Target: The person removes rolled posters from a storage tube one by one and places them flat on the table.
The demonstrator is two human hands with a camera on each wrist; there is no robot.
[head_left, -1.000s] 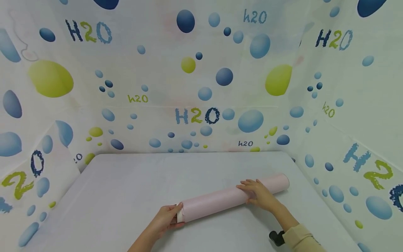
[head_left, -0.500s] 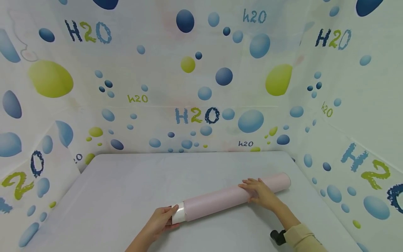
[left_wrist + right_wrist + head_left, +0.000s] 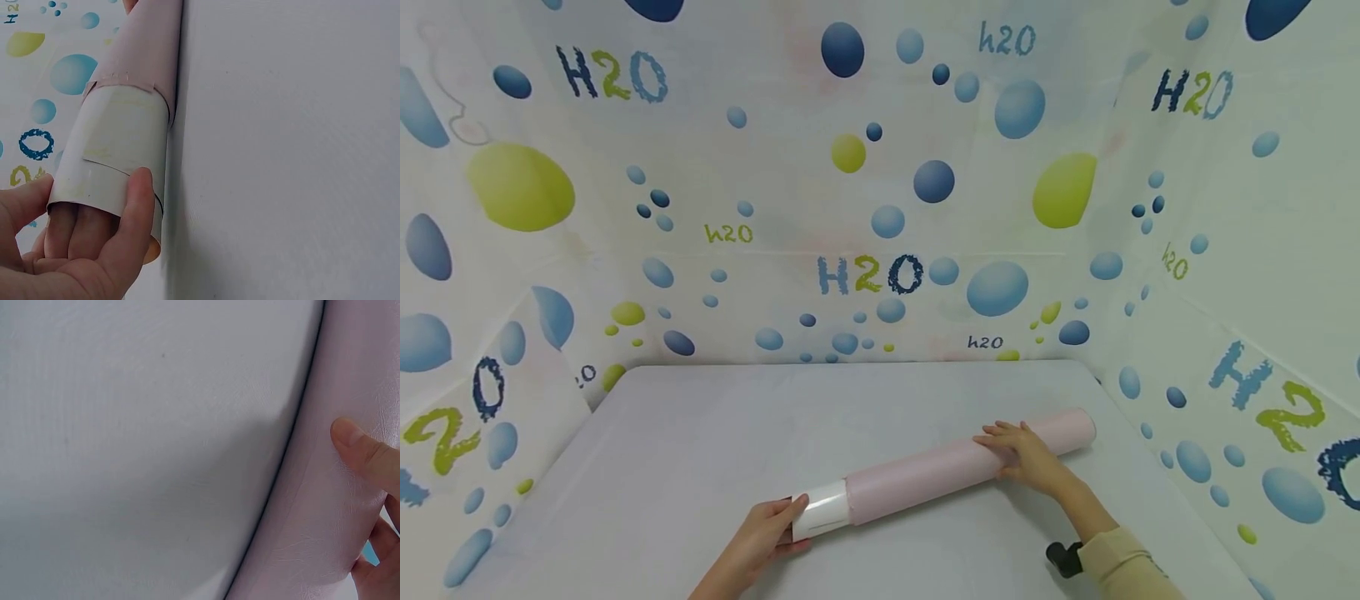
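Observation:
A long pink tube (image 3: 917, 482) lies slantwise on the white table, its far end to the right. Out of its left end sticks a glossy white inner tube (image 3: 822, 510). My left hand (image 3: 763, 533) grips the white tube's open end. In the left wrist view, two fingers (image 3: 87, 232) reach inside that opening while others press on the outside of the white tube (image 3: 122, 134). My right hand (image 3: 1028, 460) lies over the pink tube's right half and holds it, with the thumb (image 3: 356, 440) on its near side in the right wrist view.
The white tabletop (image 3: 722, 433) spreads around the tube. Behind it and at both sides hang white sheets (image 3: 790, 167) printed with blue and green dots and "H2O". A small black device (image 3: 1063, 559) sits at my right wrist, by the beige sleeve (image 3: 1123, 567).
My left hand has moved left and slightly down, drawing the white tube farther out of the pink one. My right hand and the pink tube have shifted only slightly right.

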